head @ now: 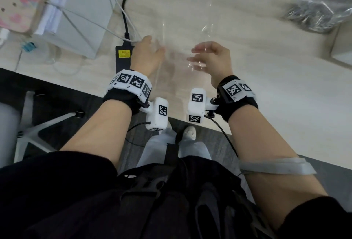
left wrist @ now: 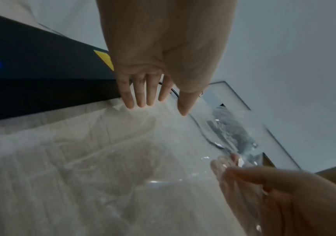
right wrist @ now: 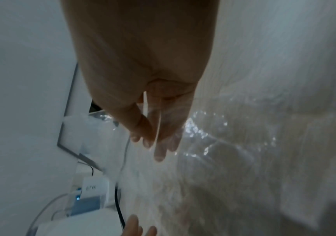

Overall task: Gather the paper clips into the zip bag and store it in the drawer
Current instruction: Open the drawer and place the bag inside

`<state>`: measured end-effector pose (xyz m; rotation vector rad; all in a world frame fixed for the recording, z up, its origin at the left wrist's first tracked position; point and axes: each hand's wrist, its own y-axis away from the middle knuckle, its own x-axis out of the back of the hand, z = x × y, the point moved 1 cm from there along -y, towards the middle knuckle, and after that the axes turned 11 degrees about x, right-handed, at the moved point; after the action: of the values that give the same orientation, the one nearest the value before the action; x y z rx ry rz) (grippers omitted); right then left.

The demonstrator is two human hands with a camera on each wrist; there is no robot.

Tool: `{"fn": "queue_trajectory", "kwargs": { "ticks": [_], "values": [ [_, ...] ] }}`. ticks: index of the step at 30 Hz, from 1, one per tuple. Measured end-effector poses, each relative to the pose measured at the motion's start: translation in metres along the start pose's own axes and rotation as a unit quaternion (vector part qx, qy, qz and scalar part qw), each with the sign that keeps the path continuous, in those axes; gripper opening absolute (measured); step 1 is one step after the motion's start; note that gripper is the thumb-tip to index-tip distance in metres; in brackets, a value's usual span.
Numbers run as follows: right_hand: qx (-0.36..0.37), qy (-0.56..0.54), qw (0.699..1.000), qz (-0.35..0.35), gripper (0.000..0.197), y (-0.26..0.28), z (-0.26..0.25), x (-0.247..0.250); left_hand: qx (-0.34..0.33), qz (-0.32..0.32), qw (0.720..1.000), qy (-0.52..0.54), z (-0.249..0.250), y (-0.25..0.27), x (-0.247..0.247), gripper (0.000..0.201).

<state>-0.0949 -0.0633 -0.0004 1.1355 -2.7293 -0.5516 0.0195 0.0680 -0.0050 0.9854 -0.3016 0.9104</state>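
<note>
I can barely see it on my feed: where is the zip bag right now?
Head view, centre: the zip bag lies on the desk between the left hand and right hand.

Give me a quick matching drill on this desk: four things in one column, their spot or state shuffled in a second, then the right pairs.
Things
1. zip bag
2. power brick
3. left hand
4. crumpled plastic

Place or state
A. black with a yellow label, left of the left hand
B. clear, between both hands
C. far right of the desk
D. fingers straight, gripping nothing

Pairs: 1-B, 2-A, 3-D, 4-C
</note>
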Motion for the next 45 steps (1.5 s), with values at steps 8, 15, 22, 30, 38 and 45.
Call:
{"fn": "queue_trajectory", "kwargs": {
  "ticks": [8, 15, 22, 30, 38, 45],
  "values": [
    [0.013, -0.043, 0.996, -0.07, 0.02, 0.038, -0.013, 0.034, -0.001, -0.082, 0.956, 0.282, -0.002, 0.037, -0.004, 0.018],
    [0.013, -0.031, 0.995, -0.099, 0.016, 0.071, 0.003, 0.03, -0.017, -0.039, 0.953, 0.3, -0.046, 0.082, -0.007, 0.014],
    [0.05, 0.001, 0.993, -0.108, 0.02, 0.097, 0.022, -0.021, 0.055, 0.098, 0.923, 0.368, -0.133, 0.108, 0.015, 0.01],
    [0.126, 0.073, 0.982, -0.122, 0.024, 0.105, 0.042, -0.111, 0.142, 0.173, 0.908, 0.354, -0.221, 0.08, 0.05, 0.019],
    [0.155, 0.109, 0.979, -0.081, 0.019, 0.086, 0.066, -0.179, 0.128, 0.12, 0.926, 0.333, -0.25, 0.021, 0.078, 0.033],
    [0.152, 0.118, 0.981, -0.035, 0.016, 0.078, 0.068, -0.194, 0.136, 0.107, 0.922, 0.348, -0.242, -0.023, 0.084, 0.031]
  ]
}}
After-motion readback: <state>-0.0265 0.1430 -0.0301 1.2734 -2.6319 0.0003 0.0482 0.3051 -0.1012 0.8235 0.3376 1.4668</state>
